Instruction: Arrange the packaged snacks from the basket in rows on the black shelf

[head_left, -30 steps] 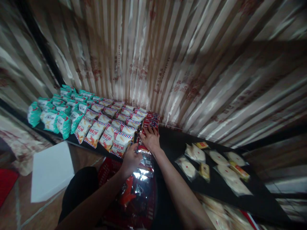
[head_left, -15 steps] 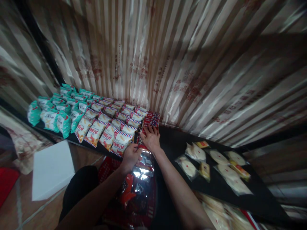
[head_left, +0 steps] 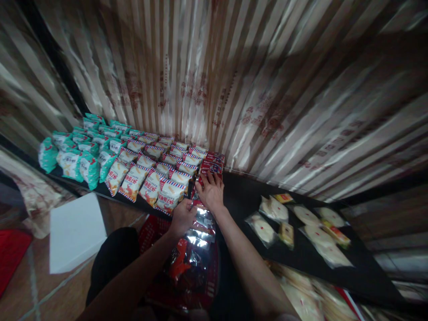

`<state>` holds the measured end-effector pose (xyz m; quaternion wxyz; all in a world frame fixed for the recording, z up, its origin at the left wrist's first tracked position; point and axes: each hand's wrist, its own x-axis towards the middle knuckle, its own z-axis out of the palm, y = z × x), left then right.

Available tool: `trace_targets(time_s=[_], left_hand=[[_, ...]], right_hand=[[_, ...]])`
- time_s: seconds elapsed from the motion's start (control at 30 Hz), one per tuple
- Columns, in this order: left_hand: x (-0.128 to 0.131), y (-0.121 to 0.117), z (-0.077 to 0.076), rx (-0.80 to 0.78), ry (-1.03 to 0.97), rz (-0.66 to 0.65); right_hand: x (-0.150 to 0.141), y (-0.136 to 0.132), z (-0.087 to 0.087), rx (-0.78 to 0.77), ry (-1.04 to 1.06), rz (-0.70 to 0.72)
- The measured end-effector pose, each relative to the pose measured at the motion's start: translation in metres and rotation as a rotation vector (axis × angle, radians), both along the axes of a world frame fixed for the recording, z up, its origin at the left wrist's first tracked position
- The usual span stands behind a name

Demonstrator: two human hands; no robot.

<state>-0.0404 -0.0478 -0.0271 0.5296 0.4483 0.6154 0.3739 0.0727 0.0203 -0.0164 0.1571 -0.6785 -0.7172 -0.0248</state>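
Note:
Spread fingers of my right hand [head_left: 211, 191] rest on a row of small red snack packets [head_left: 211, 164] on the black shelf. Just to its left, my left hand [head_left: 183, 218] is closed at the upper edge of a large red plastic bag [head_left: 197, 267]. The bag is shiny, partly clear, and lies over my lap. What the left fingertips pinch is partly hidden. Rows of white snack bags [head_left: 169, 195] with striped tops stand directly left of both hands. Farther left are several teal snack bags [head_left: 71, 164].
On the right of the black shelf [head_left: 239, 196] lie round white packaged items [head_left: 262, 229] and small yellow packets [head_left: 286, 236]. Pale packages [head_left: 301, 296] sit lower down. A pleated curtain [head_left: 197, 67] hangs behind. A white board [head_left: 76, 234] is on the tiled floor.
The view has shifted slightly. Both hands stay in nearly the same place, the right on the red packets and the left at the bag's edge.

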Motion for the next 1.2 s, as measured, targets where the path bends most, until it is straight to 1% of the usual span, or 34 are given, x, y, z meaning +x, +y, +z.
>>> trace_targets(time_s=[0.2, 0.3, 0.4, 0.6, 0.7, 0.77, 0.83, 0.93, 1.0, 1.07, 1.1, 1.13, 1.2], left_hand=[[0.000, 0.001, -0.009, 0.047, 0.008, 0.014], [-0.001, -0.001, -0.011, 0.069, -0.005, 0.028], [-0.001, -0.003, -0.008, 0.058, -0.027, 0.032], [0.000, -0.007, 0.002, 0.009, -0.033, 0.037], [-0.001, -0.008, 0.003, 0.001, -0.007, 0.047], [-0.003, -0.010, 0.002, 0.035, 0.014, 0.062], [-0.008, -0.015, 0.001, 0.086, 0.019, 0.078], [-0.021, -0.031, -0.001, 0.177, 0.031, 0.096], [-0.032, -0.048, -0.007, 0.236, 0.065, 0.120], [-0.042, -0.066, -0.021, 0.235, 0.088, 0.148], [-0.048, -0.075, -0.032, 0.197, 0.084, 0.158], [-0.053, -0.084, -0.044, 0.127, 0.075, 0.163], [-0.063, -0.098, -0.074, -0.016, 0.045, 0.156]], right_hand=[[0.001, 0.002, 0.002, 0.011, -0.004, 0.023], [0.003, 0.003, 0.003, 0.037, -0.009, 0.025], [0.005, 0.002, 0.004, 0.057, 0.005, 0.028], [0.009, -0.005, 0.004, 0.102, 0.090, 0.038], [0.015, -0.011, 0.003, 0.195, 0.191, -0.004], [0.023, -0.018, 0.001, 0.266, 0.297, -0.054], [0.032, -0.031, -0.002, 0.322, 0.421, -0.113], [0.044, -0.062, -0.010, 0.384, 0.627, -0.211], [0.047, -0.088, -0.018, 0.404, 0.796, -0.322], [0.046, -0.117, -0.029, 0.406, 0.950, -0.457], [0.043, -0.131, -0.036, 0.408, 1.018, -0.514], [0.039, -0.146, -0.044, 0.402, 1.087, -0.562], [0.029, -0.174, -0.064, 0.332, 1.212, -0.643]])
